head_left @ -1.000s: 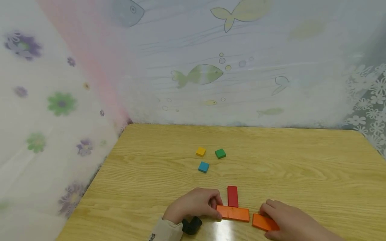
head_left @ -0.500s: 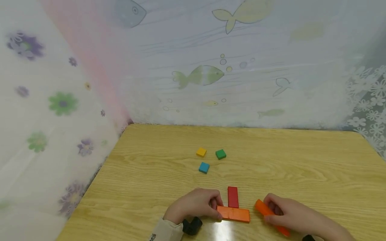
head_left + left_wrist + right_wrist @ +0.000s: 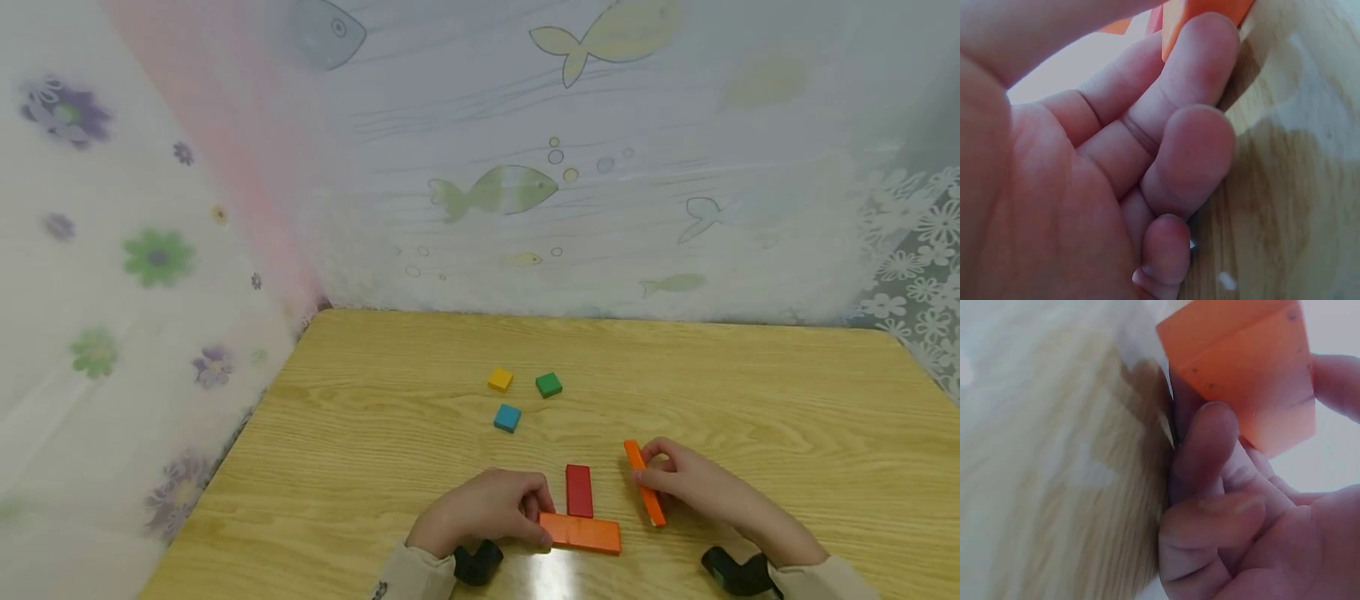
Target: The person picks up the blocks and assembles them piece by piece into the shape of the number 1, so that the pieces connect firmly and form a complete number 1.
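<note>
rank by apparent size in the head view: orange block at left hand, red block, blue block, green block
1. Orange block at the left hand
2. Red block
3. Blue block and green block: they look too alike to rank

Fish-print backdrop [image 3: 637,233] behind wooden table [image 3: 765,392]; flower-print sheet [image 3: 123,325] along left.

no legible lettering or numbers, small dark mark [image 3: 380,591] on left sleeve [image 3: 420,575], too tiny to read
</note>
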Available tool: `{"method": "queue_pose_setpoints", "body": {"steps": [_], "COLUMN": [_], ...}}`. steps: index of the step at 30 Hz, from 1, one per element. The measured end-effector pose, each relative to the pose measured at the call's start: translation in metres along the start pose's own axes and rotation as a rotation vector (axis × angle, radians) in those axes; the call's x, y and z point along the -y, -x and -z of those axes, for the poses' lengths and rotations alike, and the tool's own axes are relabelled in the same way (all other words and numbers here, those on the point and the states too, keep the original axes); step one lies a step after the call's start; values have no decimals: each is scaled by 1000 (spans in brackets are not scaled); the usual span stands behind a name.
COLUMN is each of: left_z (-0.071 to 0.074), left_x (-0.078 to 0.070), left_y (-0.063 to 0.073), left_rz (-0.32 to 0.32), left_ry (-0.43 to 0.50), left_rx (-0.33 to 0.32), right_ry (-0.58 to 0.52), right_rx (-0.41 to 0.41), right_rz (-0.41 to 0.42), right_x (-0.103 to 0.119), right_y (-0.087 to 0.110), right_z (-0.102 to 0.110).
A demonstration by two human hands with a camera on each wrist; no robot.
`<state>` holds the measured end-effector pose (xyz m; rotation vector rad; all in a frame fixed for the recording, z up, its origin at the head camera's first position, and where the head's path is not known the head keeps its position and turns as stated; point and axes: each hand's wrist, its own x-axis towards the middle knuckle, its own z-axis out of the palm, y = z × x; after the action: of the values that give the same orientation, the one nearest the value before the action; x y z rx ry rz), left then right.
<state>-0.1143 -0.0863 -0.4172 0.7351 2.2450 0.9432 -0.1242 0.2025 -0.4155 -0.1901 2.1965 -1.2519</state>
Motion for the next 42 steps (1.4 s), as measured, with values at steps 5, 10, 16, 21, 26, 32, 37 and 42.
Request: {"method": "queue_pose_setpoints", "body": {"steps": [5,10,16,21,26,32,37,42], "left_z": [-1,-1,0,0,1,0,0,1], "left_x": [1,1,1,1,0,0,0,1], "left_y": [0,-1,-3,-2,0,0,-1,-2], "left_rz": [-6,3,11,15,16,22,7,6], "left_ry": [0,0,0,0,1,3,0,-15], "left_rx": [5,7,7,6,8,17,17,12], "right_ry": [-21,5,72,90,164,225,179,134], "right_rx": [-71,-134,-146,-128,-174,-219,-241,-253], "right_rz": [-25,-56,-47,-10,-21,-52,-44,-34], "right_x": [7,14,20,24,26,28,30,30], "right_y": [-12,-22,-33,-39,-45,-51,-49,-50], "right_z": [-1,-3,-2,0,-1,-8,-11,-12]}}
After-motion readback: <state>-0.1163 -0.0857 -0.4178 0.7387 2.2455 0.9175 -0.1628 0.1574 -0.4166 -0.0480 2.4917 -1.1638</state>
